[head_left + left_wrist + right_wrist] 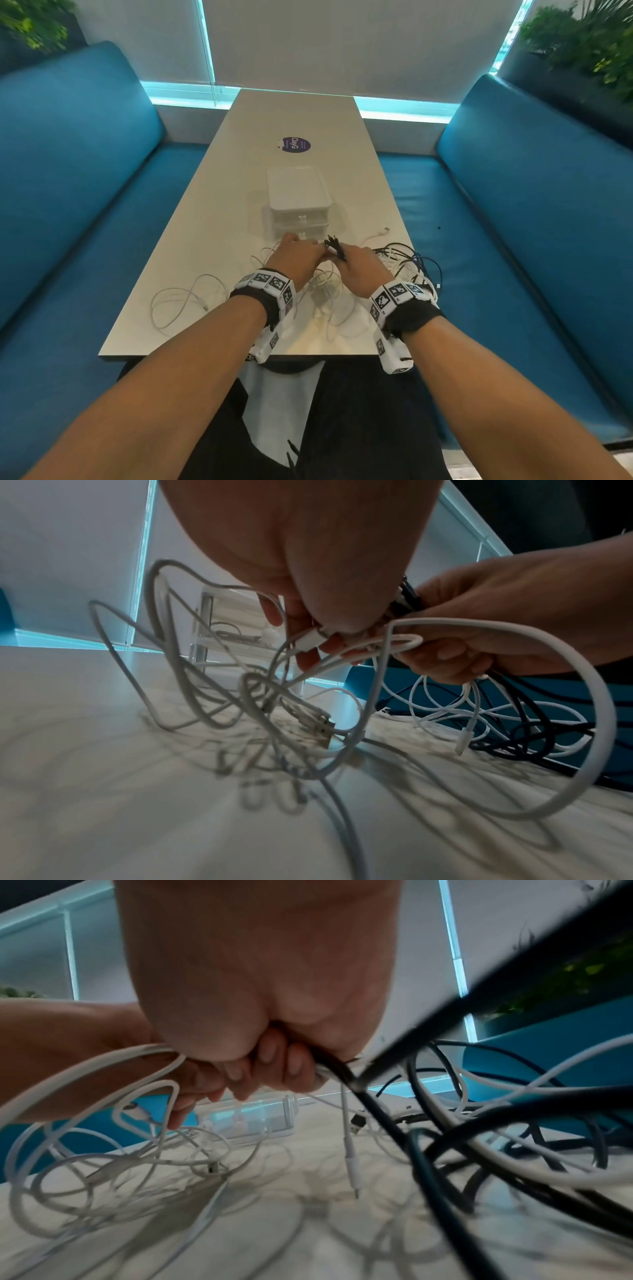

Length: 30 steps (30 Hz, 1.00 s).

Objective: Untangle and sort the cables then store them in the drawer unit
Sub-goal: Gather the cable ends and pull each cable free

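Note:
A tangle of white cables (325, 294) lies on the table in front of me, with dark cables (407, 263) heaped to its right. My left hand (301, 253) pinches a white connector (310, 639) and white cable ends just above the table. My right hand (359, 267) grips a bunch of black cables (334, 1069), their plugs (334, 245) sticking up between my hands. The two hands touch. The clear drawer unit (298, 202) stands just beyond them, drawers closed.
One white cable (178, 301) loops alone at the table's near left. A white plug end (385, 230) lies right of the drawer unit. A purple sticker (295, 144) marks the table farther back. Blue benches (85, 205) flank both sides.

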{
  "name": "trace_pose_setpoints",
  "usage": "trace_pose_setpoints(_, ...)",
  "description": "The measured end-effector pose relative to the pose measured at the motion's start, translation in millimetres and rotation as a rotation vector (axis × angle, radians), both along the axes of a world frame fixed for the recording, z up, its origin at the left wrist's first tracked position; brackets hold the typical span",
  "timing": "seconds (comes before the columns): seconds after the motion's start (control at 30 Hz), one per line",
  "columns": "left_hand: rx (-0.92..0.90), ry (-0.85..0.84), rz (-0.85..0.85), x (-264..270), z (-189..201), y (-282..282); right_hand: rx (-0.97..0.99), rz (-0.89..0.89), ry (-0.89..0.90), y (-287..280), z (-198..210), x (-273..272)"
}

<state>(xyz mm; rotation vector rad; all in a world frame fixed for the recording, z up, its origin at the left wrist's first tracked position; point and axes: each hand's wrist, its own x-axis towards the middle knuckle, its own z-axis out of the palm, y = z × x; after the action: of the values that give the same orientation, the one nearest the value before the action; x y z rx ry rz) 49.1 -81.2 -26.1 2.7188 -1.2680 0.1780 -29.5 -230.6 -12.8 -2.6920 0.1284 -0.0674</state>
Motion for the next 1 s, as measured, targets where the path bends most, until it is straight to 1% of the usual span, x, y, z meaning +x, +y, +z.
trace_pose_setpoints(0.07, 0.013, 0.005, 0.001, 1, -2, 1, -0.022, -0.001, 0.016, -1, 0, 0)
trace_pose_setpoints(0.13, 0.025, 0.001, 0.017, 2, -3, 2, -0.133, -0.02, 0.026, -4, 2, -1)
trace_pose_setpoints(0.2, 0.037, -0.002, 0.032, 4, -4, 7, -0.26, -0.07, 0.025, -12, 4, -4)
trace_pose_setpoints(0.27, 0.048, 0.006, 0.032, 9, -6, 15, -0.324, -0.151, 0.042, -26, 6, -8)
trace_pose_setpoints(0.4, 0.061, 0.005, 0.003, 13, -5, 14, -0.362, -0.259, 0.068, -38, 2, -15)
trace_pose_setpoints(0.5, 0.045, 0.003, 0.013, 14, -3, 9, -0.36, -0.314, 0.054, -38, 2, -13)
trace_pose_setpoints(0.6, 0.062, 0.013, 0.047, 23, -1, 20, -0.394, -0.362, 0.083, -48, 5, -17)
trace_pose_setpoints(0.73, 0.111, 0.041, 0.074, 25, -2, 26, -0.355, -0.378, 0.105, -51, 5, -20)
trace_pose_setpoints(0.8, 0.102, 0.036, 0.076, 20, -4, 24, -0.274, -0.386, 0.074, -43, 7, -16)
trace_pose_setpoints(0.87, 0.1, 0.027, 0.068, 17, -4, 20, -0.196, -0.382, 0.006, -34, 9, -10)
trace_pose_setpoints(0.93, 0.125, 0.035, 0.057, 13, -5, 15, -0.135, -0.311, -0.061, -23, 7, -6)
trace_pose_setpoints(1.0, 0.145, 0.035, 0.043, 9, -8, 8, -0.082, -0.174, -0.067, -10, 3, -4)
